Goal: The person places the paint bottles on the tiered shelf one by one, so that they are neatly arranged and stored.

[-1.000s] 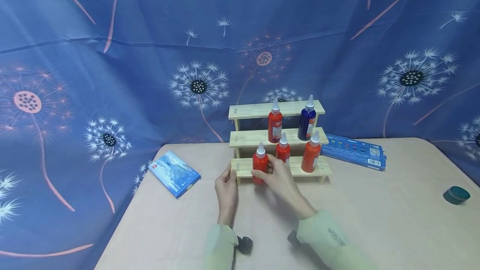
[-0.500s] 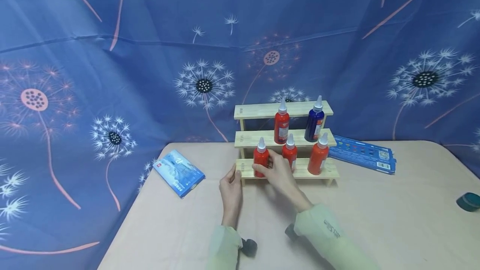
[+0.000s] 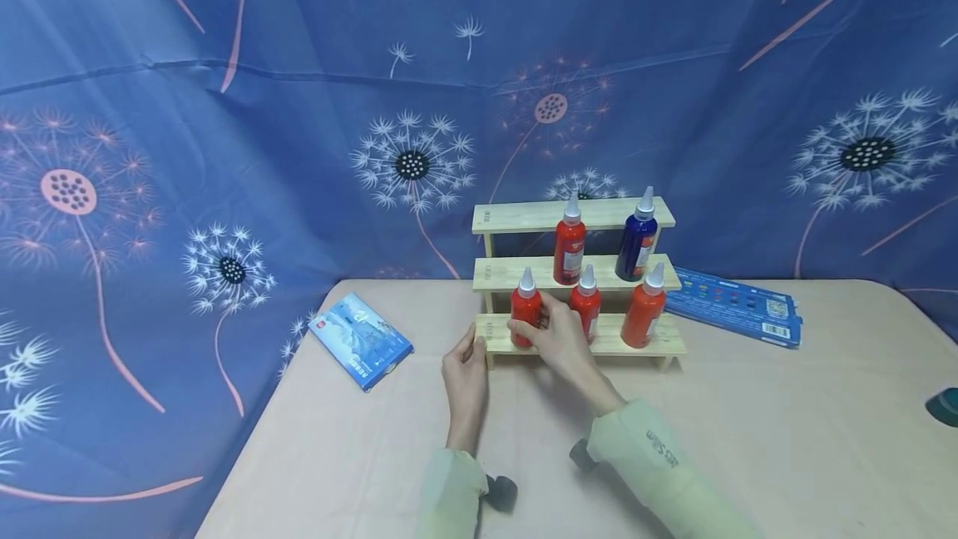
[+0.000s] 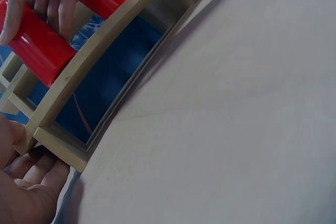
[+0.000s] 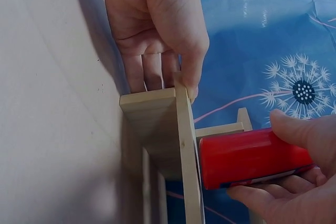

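My right hand (image 3: 567, 346) holds a red paint bottle (image 3: 525, 304) with a pointed silver-white cap, thumb on one side and fingers on the other. The bottle stands upright at the left end of the lowest step of a three-step wooden shelf (image 3: 500, 274); in the right wrist view its base (image 5: 210, 163) is right at the board. My left hand (image 3: 466, 374) pinches that step's left end, thumb at the board and fingers behind the leg. Farther right on this step are a second red bottle (image 3: 586, 304) and an orange-red one (image 3: 643, 317). The middle step bears a red bottle (image 3: 569, 246) and a dark blue one (image 3: 635, 248).
A light blue box (image 3: 361, 341) lies on the table (image 3: 359, 456) left of the shelf. Another flat blue box (image 3: 737, 307) lies behind its right end. A dark green round object (image 3: 945, 407) is at the far right. Patterned blue cloth (image 3: 329, 190) hangs behind.
My right hand has brought the red paint bottle from in front of the lowest step up and back onto its left end. The left hand keeps its grip. The head view has shifted slightly.
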A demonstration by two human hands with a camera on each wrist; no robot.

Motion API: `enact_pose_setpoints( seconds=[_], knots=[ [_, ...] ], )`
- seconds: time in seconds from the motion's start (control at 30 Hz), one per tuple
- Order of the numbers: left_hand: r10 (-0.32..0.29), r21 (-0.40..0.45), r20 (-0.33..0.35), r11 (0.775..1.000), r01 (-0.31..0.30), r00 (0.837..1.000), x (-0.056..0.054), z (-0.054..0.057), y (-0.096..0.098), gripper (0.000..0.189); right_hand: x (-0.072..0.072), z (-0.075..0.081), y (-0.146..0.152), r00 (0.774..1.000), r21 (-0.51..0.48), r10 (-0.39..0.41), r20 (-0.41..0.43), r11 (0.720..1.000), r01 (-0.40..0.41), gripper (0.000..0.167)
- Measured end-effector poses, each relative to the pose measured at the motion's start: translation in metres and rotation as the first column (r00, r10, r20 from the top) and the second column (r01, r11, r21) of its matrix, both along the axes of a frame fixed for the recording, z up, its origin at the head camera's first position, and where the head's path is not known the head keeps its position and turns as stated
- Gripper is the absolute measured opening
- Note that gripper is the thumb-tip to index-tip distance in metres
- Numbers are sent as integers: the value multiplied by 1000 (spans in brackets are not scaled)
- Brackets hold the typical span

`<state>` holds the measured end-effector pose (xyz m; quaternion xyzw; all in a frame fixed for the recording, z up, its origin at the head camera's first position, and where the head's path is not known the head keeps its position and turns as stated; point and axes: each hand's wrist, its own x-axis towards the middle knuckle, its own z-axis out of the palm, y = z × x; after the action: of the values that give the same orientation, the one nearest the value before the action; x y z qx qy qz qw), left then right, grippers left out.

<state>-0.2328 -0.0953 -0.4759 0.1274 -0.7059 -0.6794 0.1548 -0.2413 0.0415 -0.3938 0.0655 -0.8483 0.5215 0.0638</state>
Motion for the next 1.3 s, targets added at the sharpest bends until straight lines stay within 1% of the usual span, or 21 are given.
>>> enact_pose_setpoints(
  seconds=[0.13,0.33,0.43,0.53,0.67,0.83,0.93,1.07,1.3],
  knots=[
    [-8,-4,2,1000,8,1000,1,-1,0,36,-1,-1,0,1000,3,4,5,1000,-4,44],
    [-7,-18,17,1000,8,1000,0,1,0,37,-3,1,1,1000,58,18,-20,998,-17,47],
    [-5,-19,11,1000,5,1000,0,3,1,36,-4,2,1,999,72,25,-26,997,-24,47],
    [-3,-26,-8,1000,2,1000,0,3,1,36,-4,2,1,1000,85,21,-16,996,-20,47],
    [-2,-38,-11,999,2,1000,0,2,0,36,-4,2,1,1000,100,18,12,995,-19,48],
    [-9,-43,-7,999,9,1000,3,0,0,36,-4,2,1,998,118,36,53,992,-42,58],
    [-10,-36,-1,999,9,1000,4,1,1,37,-2,3,2,998,128,42,52,991,-49,66],
    [-9,-28,8,1000,9,1000,5,1,1,37,1,8,2,999,100,43,21,994,-45,72],
    [-11,-49,8,999,11,1000,5,0,1,37,8,26,2,999,29,42,-23,999,-42,76]
  ],
)
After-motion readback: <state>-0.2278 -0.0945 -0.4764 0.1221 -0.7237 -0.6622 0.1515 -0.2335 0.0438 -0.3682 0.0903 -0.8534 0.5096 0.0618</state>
